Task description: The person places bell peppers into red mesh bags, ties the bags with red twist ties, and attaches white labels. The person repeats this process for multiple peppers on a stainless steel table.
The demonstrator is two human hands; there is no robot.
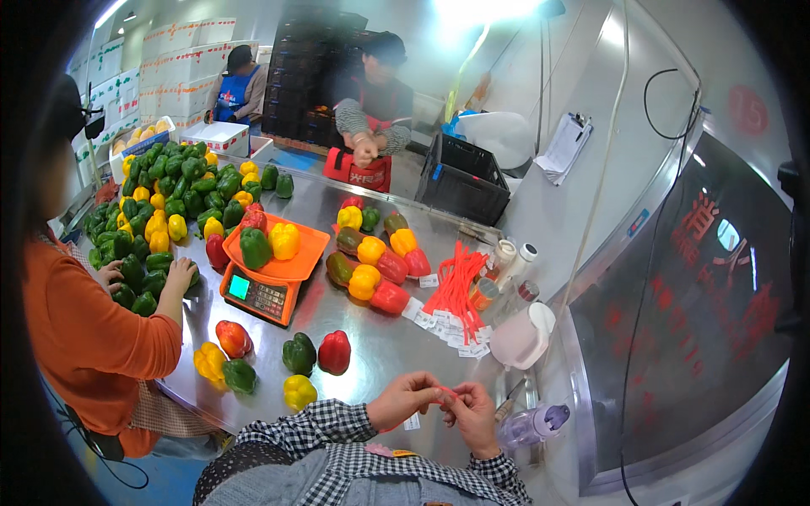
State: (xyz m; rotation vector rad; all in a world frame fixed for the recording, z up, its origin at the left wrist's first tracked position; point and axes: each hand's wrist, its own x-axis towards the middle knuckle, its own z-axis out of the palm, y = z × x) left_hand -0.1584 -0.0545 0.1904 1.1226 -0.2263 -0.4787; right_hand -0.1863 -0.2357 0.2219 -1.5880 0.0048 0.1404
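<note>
Between my left hand [408, 398] and my right hand [471, 414] is a red mesh net sleeve [448, 393], pinched by the fingertips of both. A white tag [412, 422] hangs below it. Left of my hands sit a loose green bell pepper [299, 353], a red one [334, 352] and a yellow one [300, 392]. Farther off lies a pile of red net sleeves [459, 281] with white printed tags. Next to that pile are several netted rows of peppers [373, 284], each with green, yellow and red ones.
An orange digital scale [272, 269] holds peppers. Behind it is a large pepper heap [183, 183], where a person in orange [107, 310] has both hands. A pink pitcher [522, 335], jars, a purple bottle [531, 425] and a knife [506, 408] line the right edge. Another person stands across the table.
</note>
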